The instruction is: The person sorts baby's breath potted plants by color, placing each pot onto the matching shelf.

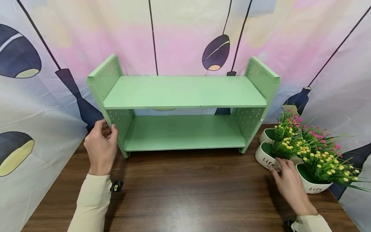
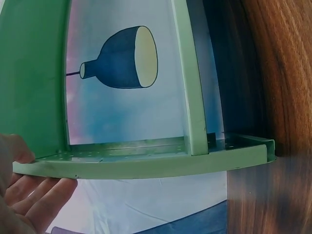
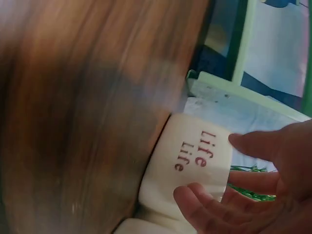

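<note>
A light green two-tier shelf (image 1: 185,91) stands on the wooden table. My left hand (image 1: 102,146) holds the front edge of its left side panel (image 2: 136,168), with the thumb on the inner face and the fingers on the outer face. At the right my right hand (image 1: 291,183) is at a white flowerpot (image 1: 265,158) printed "Life", holding artificial grass and yellow flowers. In the right wrist view its thumb and fingers are spread around the side and rim of that pot (image 3: 187,161); whether they press on it I cannot tell.
More white pots stand close by: one (image 1: 314,187) in front with yellow flowers (image 1: 327,164), another (image 1: 265,135) behind. Pink flowers (image 1: 320,138) rise among them. A patterned cloth (image 1: 179,38) hangs behind the shelf and along both sides of the wooden table (image 1: 185,190).
</note>
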`<act>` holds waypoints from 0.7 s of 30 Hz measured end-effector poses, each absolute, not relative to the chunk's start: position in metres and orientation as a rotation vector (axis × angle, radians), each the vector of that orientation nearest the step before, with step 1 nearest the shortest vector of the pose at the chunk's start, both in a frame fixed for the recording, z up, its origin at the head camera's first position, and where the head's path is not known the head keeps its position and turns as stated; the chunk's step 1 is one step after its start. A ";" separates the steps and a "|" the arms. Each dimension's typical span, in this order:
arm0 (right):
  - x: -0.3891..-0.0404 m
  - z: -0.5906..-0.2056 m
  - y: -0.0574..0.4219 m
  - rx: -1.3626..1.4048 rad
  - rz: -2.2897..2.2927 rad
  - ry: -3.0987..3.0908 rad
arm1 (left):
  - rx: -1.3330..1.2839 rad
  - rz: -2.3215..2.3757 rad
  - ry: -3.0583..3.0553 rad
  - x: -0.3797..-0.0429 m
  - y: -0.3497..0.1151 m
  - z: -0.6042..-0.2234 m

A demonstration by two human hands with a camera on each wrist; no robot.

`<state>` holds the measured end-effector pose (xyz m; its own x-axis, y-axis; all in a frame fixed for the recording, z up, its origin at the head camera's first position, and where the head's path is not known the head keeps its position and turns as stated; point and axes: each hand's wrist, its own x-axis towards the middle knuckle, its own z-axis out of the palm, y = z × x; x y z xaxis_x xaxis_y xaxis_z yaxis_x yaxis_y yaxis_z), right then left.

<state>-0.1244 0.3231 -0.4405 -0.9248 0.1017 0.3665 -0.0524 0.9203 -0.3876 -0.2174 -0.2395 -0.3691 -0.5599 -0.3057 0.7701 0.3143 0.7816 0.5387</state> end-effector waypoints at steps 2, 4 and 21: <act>-0.126 -0.440 0.324 -0.044 0.542 -2.691 | -0.008 -0.811 -2.013 -0.217 -0.240 -0.368; -0.128 -0.440 0.325 -0.055 0.525 -2.683 | -0.007 -0.812 -2.020 -0.217 -0.240 -0.368; -0.126 -0.430 0.331 -0.131 0.535 -2.713 | -0.002 -0.806 -2.024 -0.221 -0.240 -0.369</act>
